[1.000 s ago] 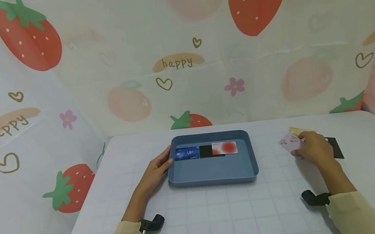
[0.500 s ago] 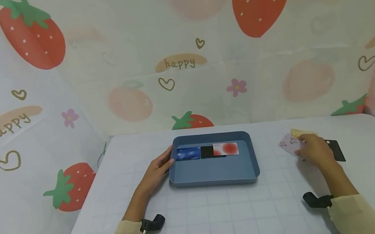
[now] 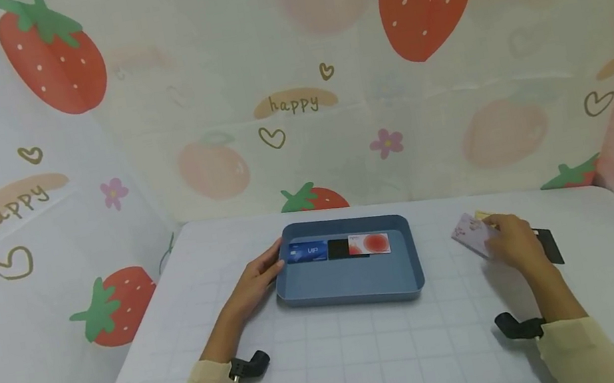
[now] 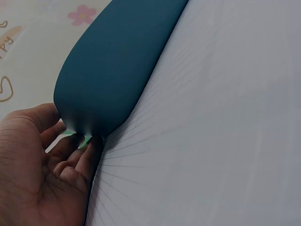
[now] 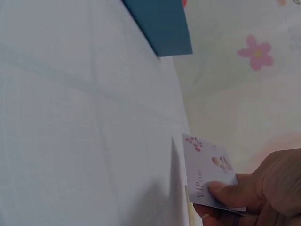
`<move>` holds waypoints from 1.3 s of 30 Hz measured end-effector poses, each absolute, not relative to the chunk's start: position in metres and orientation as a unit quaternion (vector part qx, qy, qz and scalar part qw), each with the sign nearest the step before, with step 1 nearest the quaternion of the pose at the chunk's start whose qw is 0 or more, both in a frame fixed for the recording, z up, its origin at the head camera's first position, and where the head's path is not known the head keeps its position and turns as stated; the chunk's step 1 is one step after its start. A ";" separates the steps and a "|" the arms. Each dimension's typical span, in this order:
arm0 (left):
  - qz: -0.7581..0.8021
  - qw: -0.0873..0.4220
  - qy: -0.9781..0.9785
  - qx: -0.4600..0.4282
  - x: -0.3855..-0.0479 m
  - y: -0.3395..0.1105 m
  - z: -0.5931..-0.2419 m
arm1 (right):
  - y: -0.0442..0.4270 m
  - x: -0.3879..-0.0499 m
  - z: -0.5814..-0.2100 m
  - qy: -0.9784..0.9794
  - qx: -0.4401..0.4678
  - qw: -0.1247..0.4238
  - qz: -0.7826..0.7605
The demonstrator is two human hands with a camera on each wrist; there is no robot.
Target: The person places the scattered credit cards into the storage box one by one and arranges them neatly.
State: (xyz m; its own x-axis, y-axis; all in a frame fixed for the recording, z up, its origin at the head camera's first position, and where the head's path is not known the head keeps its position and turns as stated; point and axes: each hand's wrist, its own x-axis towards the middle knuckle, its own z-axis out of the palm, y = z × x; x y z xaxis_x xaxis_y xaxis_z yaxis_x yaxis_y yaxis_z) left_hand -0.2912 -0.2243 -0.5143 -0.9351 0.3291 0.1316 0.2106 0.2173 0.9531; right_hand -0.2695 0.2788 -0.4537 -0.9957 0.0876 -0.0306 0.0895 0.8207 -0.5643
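At the left end of a shallow blue-grey tray [image 3: 347,283], my left hand [image 3: 253,288] holds the rim and side wall. In the left wrist view its bent fingers [image 4: 89,157] touch the tray's outer wall. My right hand [image 3: 513,243] pinches a pale lilac VIP card [image 3: 470,234] between thumb and fingers. The right wrist view shows this card [image 5: 207,172] tilted up off the table, thumb on its printed face. Behind the right hand a yellow card [image 3: 483,214] is mostly hidden. A black card [image 3: 549,246] lies partly covered to its right.
Along the tray's back wall lie a blue VIP card [image 3: 307,251], a black card [image 3: 338,248] and a white card with a red circle [image 3: 376,243], which overlaps the black one. A strawberry-print curtain [image 3: 300,152] stands behind the white table [image 3: 336,363].
The lilac card has turned in my right hand and shifted slightly left, covering more of the yellow card. My left hand and the tray hold their place.
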 end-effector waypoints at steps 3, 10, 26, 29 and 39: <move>0.601 0.049 0.778 0.176 -0.291 -0.225 -0.514 | 0.277 -0.269 -0.450 0.953 0.031 -0.016 -0.301; 0.602 0.050 0.779 0.170 -0.293 -0.225 -0.516 | 0.271 -0.265 -0.437 0.947 0.003 -0.054 -0.317; 0.593 0.047 0.786 0.169 -0.292 -0.224 -0.514 | 0.252 -0.253 -0.413 0.937 -0.050 -0.098 -0.332; 0.595 0.046 0.785 0.168 -0.293 -0.224 -0.514 | 0.248 -0.249 -0.407 0.936 -0.052 -0.098 -0.335; 0.601 0.047 0.779 0.172 -0.294 -0.225 -0.516 | 0.235 -0.241 -0.397 0.931 -0.075 -0.109 -0.341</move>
State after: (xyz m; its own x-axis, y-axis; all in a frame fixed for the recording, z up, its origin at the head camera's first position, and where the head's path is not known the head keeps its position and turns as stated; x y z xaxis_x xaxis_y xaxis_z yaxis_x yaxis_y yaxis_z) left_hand -0.2940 -0.2248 -0.5160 -0.9363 0.3249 0.1331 0.2113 0.2186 0.9527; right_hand -0.2408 0.2347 -0.3968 -0.9648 -0.0656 0.2545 -0.2145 0.7559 -0.6185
